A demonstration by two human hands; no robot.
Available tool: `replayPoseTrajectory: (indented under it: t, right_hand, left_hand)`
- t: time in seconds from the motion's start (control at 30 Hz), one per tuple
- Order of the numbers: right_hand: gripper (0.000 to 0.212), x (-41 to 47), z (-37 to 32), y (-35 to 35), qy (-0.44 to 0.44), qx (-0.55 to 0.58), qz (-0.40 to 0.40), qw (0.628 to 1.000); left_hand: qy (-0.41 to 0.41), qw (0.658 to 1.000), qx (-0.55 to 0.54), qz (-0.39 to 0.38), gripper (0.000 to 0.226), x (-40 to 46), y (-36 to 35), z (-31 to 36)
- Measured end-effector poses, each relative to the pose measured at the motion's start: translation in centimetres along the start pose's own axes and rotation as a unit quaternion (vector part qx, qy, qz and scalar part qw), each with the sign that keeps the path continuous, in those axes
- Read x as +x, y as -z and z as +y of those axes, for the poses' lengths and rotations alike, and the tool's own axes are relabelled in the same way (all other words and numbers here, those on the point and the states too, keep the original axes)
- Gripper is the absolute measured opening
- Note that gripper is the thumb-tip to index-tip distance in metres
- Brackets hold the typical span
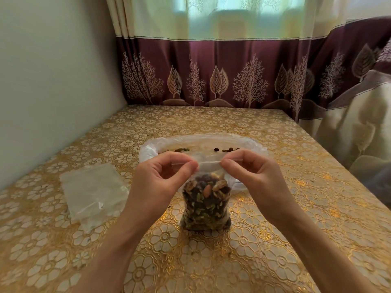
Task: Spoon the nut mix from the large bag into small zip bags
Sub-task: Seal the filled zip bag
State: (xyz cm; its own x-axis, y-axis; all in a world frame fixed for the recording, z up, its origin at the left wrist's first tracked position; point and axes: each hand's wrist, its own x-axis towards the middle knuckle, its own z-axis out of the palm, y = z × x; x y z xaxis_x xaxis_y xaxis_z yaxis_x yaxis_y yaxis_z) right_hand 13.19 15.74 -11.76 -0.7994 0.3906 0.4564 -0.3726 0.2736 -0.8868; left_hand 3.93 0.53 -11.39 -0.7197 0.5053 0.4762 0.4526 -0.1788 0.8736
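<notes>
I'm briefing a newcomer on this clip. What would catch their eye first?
The small bag packed with nut mix stands at centre, its top pinched by the left hand and right hand. Behind it lies the large bag, nearly empty; spare bags lie to the left.

Soft daylight is coming through the sheer curtain (pixel 232 15) at the top, blowing out the window behind it. Glare is glinting off the gold tablecloth (pixel 264 229). Shadows are staying faint. Wide-angle distortion is bending the edges, and the corners are softening.
</notes>
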Motion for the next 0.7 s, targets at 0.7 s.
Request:
replayPoseTrajectory:
  t: [0.7]
  right_hand:
    - [0.017, 0.1, -0.19, -0.42, 0.052, -0.057, -0.005, 0.997]
  left_hand:
    - [-0.053, 0.997, 0.063, -0.012, 0.007, -0.16, -0.83, 0.09]
